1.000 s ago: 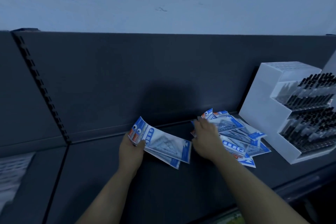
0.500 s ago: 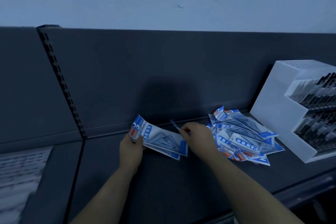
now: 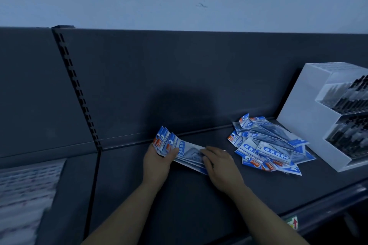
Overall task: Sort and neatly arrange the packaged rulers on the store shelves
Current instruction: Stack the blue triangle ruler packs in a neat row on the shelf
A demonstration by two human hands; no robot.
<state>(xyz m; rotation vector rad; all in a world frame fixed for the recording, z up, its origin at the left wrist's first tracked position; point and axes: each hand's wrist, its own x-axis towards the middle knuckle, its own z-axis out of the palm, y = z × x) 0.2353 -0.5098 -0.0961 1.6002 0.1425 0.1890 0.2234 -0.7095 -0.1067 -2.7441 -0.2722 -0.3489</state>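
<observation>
A small stack of blue-and-white ruler packs (image 3: 180, 150) is held above the dark shelf (image 3: 179, 195). My left hand (image 3: 158, 160) grips its left end, thumb on top. My right hand (image 3: 220, 166) holds the stack's right end, fingers curled over the top pack. To the right, a loose heap of the same ruler packs (image 3: 268, 147) lies on the shelf, overlapping at different angles.
A white tiered display box (image 3: 304, 109) with dark pens stands at the right end of the shelf, beside the heap. A slotted upright (image 3: 77, 89) divides the dark back panel. Pale goods (image 3: 25, 195) lie in the bay on the left. The shelf's front edge (image 3: 318, 205) runs lower right.
My right hand carried a pack from the heap over to the stack in my left hand and now lies on the stack's right end. The view shifted left.
</observation>
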